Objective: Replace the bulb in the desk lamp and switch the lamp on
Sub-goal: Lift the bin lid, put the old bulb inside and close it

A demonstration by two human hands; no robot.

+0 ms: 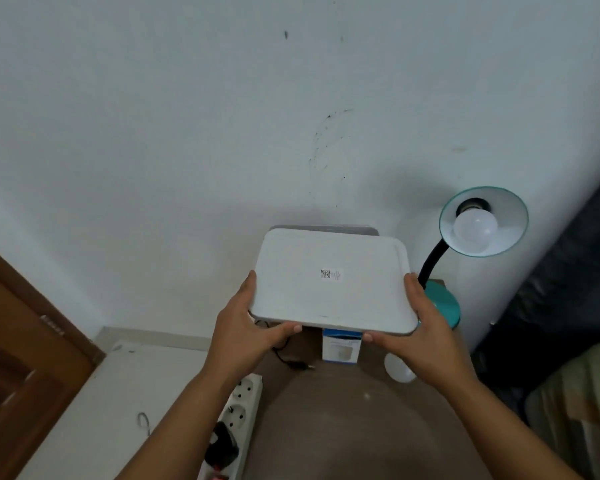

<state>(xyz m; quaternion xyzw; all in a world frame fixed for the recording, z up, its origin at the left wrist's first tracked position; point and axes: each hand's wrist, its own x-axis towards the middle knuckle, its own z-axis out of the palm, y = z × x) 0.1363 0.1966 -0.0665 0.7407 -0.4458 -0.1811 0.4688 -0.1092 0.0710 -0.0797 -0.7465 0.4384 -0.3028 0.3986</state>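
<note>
A teal desk lamp stands at the table's far right, its black neck curving up to a shade that faces me. A white bulb sits in its socket, unlit. Both hands hold a white tray upside down above the table: my left hand grips its left edge, my right hand its right edge. Under the tray stands a blue-and-white bulb box. A second white bulb lies on the table, partly hidden by my right hand.
A white power strip lies along the brown table's left edge, a black plug in it near me. The lamp's loose black plug rests on the table. A wooden door is at left, the white wall behind, dark fabric at right.
</note>
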